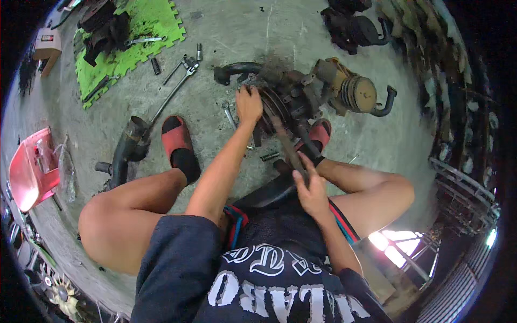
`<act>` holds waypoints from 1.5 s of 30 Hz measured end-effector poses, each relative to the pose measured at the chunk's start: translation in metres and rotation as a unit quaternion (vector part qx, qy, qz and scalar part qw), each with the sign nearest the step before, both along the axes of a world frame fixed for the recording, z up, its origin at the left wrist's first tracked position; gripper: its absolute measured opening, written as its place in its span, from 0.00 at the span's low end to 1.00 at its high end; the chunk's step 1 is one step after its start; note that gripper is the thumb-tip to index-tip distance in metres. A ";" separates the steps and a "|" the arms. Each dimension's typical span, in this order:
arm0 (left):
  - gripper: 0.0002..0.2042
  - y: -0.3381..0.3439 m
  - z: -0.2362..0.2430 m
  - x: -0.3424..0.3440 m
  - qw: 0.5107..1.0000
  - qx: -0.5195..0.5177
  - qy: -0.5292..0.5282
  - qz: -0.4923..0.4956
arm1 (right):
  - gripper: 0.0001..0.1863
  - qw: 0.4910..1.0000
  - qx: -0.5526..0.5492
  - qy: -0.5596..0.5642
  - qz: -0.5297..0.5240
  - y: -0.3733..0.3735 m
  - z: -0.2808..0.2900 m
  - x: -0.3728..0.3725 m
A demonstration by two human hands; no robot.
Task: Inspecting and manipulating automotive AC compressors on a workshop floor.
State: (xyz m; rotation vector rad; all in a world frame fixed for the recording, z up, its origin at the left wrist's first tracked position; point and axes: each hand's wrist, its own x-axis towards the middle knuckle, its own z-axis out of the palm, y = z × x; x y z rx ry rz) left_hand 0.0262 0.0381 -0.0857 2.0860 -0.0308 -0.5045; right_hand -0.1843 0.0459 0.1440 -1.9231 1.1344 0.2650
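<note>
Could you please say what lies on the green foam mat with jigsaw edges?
On the mat lie a bulky blackened metal part, a silver metal wrench, a slim dark tool and black debris; the surface beneath the part is hidden.

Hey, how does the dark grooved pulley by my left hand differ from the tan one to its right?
Colour: the dark pulley looks blackish and grimy, the tan pulley yellowish. Contact: your left hand is at the dark pulley's edge, while no hand touches the tan pulley. Visibility: the dark pulley is partly hidden by that hand and a blurred bar; the tan pulley shows its round face. Both have grooved rims.
</note>
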 end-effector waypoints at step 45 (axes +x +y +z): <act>0.20 0.191 -0.045 0.121 0.974 0.081 0.011 -0.209 | 0.13 0.883 -0.368 -0.198 0.216 -0.053 -0.169 0.144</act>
